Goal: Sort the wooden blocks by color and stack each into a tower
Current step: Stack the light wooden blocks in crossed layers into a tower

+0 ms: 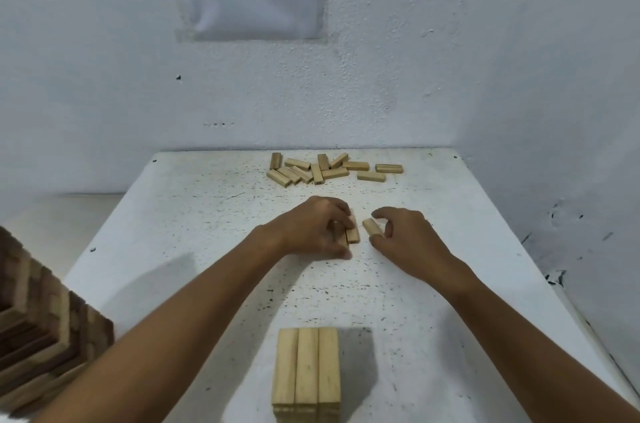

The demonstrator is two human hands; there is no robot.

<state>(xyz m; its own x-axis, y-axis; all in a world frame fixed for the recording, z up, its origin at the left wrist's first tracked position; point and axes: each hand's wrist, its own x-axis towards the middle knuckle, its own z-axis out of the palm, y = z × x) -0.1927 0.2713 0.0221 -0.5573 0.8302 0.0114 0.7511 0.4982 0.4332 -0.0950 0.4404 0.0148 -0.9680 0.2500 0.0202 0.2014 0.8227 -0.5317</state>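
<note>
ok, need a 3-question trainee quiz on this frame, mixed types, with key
1. True or false: the left hand holds light wooden blocks at the table's middle.
2. The single light wooden block under the right hand is: A) lying on the white speckled table; B) on the tower.
3. What colour is the top layer of the near tower of three side-by-side wooden blocks?

Key: 1 true; 2 A; 3 light, natural wood.

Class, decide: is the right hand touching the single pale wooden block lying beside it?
Touching. The head view shows the right hand with fingertips on the pale wooden block.
</note>
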